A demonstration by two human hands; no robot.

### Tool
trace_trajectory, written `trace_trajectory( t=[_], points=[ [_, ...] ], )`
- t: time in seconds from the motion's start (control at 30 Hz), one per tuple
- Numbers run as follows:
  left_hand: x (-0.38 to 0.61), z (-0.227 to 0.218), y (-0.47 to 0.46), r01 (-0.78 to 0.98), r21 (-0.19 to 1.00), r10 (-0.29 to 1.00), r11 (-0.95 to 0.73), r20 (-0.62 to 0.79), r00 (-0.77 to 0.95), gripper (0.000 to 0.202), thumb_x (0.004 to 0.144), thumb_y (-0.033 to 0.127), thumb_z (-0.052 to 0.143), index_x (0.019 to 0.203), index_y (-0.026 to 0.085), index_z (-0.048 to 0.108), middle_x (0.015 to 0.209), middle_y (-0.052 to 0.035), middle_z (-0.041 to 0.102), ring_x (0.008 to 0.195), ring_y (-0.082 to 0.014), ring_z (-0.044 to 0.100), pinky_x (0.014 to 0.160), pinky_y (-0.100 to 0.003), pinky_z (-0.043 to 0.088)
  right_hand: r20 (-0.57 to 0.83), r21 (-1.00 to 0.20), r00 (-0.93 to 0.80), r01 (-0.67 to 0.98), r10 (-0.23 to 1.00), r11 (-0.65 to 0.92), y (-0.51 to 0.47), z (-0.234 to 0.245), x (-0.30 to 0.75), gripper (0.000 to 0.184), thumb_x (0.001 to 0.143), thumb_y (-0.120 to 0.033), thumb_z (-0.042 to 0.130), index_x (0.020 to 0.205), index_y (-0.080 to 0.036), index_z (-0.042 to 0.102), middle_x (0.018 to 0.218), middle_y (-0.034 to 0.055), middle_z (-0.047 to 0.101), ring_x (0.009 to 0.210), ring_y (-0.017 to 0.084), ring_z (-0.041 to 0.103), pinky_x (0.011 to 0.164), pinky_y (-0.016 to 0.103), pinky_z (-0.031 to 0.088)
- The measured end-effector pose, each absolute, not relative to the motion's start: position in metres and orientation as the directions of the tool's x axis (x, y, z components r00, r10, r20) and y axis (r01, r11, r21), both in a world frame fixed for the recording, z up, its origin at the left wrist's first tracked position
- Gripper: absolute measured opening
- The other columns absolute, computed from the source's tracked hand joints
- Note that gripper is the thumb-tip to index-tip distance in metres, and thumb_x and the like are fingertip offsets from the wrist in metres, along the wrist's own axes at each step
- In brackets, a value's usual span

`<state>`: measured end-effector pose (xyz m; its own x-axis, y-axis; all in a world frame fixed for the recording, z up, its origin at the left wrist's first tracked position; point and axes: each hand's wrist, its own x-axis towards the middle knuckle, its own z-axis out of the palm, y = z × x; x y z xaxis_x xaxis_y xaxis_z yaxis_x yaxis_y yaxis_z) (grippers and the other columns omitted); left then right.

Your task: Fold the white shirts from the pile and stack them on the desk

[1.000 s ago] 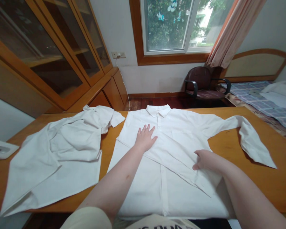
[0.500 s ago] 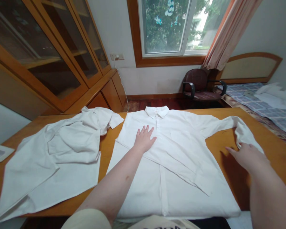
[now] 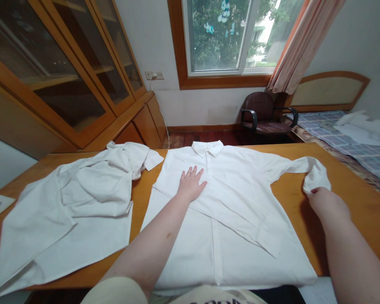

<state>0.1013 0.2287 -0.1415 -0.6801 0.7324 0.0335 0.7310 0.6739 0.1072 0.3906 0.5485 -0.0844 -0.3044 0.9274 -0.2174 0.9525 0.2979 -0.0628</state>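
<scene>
Outstretched sleeve (image 3: 315, 171): since the earlier frame, its end is bunching inward, my right hand (image 3: 329, 207) closing on it.
Crumpled white garment (image 3: 95, 190): lying on the wooden tabletop (image 3: 288, 194), left side.
Left hand (image 3: 191, 185): spreading open on the chest of the white button-up shirt (image 3: 250, 261), which is lying mid-table.
Folded sleeve (image 3: 231, 211): crossing the front.
Right hand: gripping; I'm judging a hard tug could be skewing or creasing everything if the steadying palm is slipping.

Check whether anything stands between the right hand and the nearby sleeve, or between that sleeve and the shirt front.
Nothing visible separates the right hand from the sleeve: it holds the end. Only tabletop shows between that sleeve and the shirt front, where the other sleeve and left hand lie.
</scene>
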Motion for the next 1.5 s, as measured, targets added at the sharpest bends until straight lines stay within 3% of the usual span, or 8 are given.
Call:
trace_trajectory(
  t=[0.2, 0.33, 0.6, 0.73, 1.0, 1.27, 1.4, 1.5],
  points=[
    [0.101, -0.143, 0.229, 0.734, 0.1, 0.733, 0.672, 0.05, -0.678, 0.064, 0.088, 0.058, 0.032, 0.145, 0.029, 0.028, 0.153, -0.0062, 0.024, 0.14, -0.0256, 0.017, 0.111, -0.048, 0.013, -0.048, -0.262, -0.453, 0.866, 0.89, 0.427, 0.507, -0.06, 0.362, 0.045, 0.087, -0.029, 0.027, 0.113, -0.011, 0.059, 0.104, 0.0238, 0.062, 0.093, 0.03, 0.059, 0.065, 0.035, 0.038],
    [0.1, -0.144, 0.229, 0.734, 0.096, 0.733, 0.672, 0.055, -0.678, 0.064, 0.088, 0.058, 0.032, 0.145, 0.029, 0.028, 0.152, -0.0067, 0.025, 0.14, -0.0255, 0.017, 0.111, -0.049, 0.014, 0.072, -0.448, -0.601, 0.694, 0.796, 0.564, 0.47, -0.035, 0.338, 0.036, 0.083, -0.047, 0.042, 0.089, -0.018, 0.062, 0.081, 0.0107, 0.065, 0.075, 0.023, 0.057, 0.06, 0.03, 0.036],
    [0.102, -0.142, 0.229, 0.732, 0.095, 0.732, 0.674, 0.044, -0.68, 0.064, 0.088, 0.057, 0.032, 0.145, 0.029, 0.027, 0.153, -0.0062, 0.024, 0.14, -0.0256, 0.017, 0.111, -0.049, 0.013, -0.029, -0.625, -0.999, 0.054, 0.046, 0.779, 0.388, -0.069, 0.276, 0.02, 0.078, -0.033, 0.057, 0.091, -0.018, 0.061, 0.088, 0.0058, 0.065, 0.077, 0.019, 0.057, 0.07, 0.028, 0.042],
    [0.102, -0.141, 0.228, 0.732, 0.092, 0.732, 0.675, 0.04, -0.68, 0.063, 0.088, 0.057, 0.032, 0.145, 0.03, 0.027, 0.153, -0.0057, 0.024, 0.14, -0.0257, 0.017, 0.111, -0.048, 0.013, 0.011, -0.717, -0.996, -0.069, -0.087, 0.694, 0.38, -0.103, 0.267, 0.031, 0.076, -0.038, 0.063, 0.101, -0.019, 0.064, 0.098, 0.0074, 0.066, 0.09, 0.021, 0.058, 0.081, 0.032, 0.043],
    [0.112, -0.127, 0.228, 0.767, 0.138, 0.758, 0.627, 0.119, -0.641, 0.052, 0.087, 0.039, 0.044, 0.135, 0.019, 0.044, 0.147, -0.0096, 0.036, 0.137, -0.0247, 0.026, 0.113, -0.044, 0.016, -0.013, -0.917, -0.989, -0.047, -0.149, 0.396, 0.397, -0.103, 0.271, 0.045, 0.086, -0.054, 0.047, 0.101, -0.017, 0.066, 0.094, 0.0072, 0.066, 0.084, 0.019, 0.057, 0.08, 0.031, 0.043],
    [0.177, -0.083, 0.211, 0.887, 0.462, 0.983, -0.028, 0.172, -0.059, 0.038, 0.072, 0.009, 0.05, 0.105, 0.024, 0.061, 0.107, -0.0019, 0.065, 0.104, -0.0177, 0.056, 0.099, -0.036, 0.035, -0.075, -0.979, -0.979, 0.108, 0.188, 0.172, 0.399, -0.121, 0.267, 0.053, 0.082, -0.067, 0.037, 0.07, -0.019, 0.053, 0.063, 0.0015, 0.053, 0.061, 0.015, 0.048, 0.059, 0.027, 0.04],
    [0.199, -0.097, 0.211, 0.901, 0.432, 0.991, -0.051, 0.135, -0.009, 0.05, 0.073, 0.021, 0.058, 0.123, 0.022, 0.052, 0.111, -0.006, 0.063, 0.103, -0.0222, 0.053, 0.092, -0.038, 0.037, -0.074, -0.95, -0.953, 0.157, 0.292, 0.269, 0.407, -0.121, 0.267, 0.048, 0.084, -0.062, 0.04, 0.063, -0.019, 0.048, 0.057, -0.0014, 0.046, 0.053, 0.012, 0.041, 0.051, 0.025, 0.033],
    [0.2, -0.109, 0.215, 0.93, 0.367, 0.994, -0.023, 0.107, -0.018, 0.027, 0.078, 0.025, 0.058, 0.105, 0.022, 0.062, 0.097, -0.0047, 0.066, 0.094, -0.0207, 0.055, 0.085, -0.035, 0.038, -0.06, -0.914, -0.964, 0.158, 0.261, 0.374, 0.409, -0.117, 0.269, 0.044, 0.086, -0.057, 0.041, 0.063, -0.019, 0.047, 0.057, -0.0025, 0.045, 0.053, 0.011, 0.039, 0.051, 0.024, 0.032]
  ],
)
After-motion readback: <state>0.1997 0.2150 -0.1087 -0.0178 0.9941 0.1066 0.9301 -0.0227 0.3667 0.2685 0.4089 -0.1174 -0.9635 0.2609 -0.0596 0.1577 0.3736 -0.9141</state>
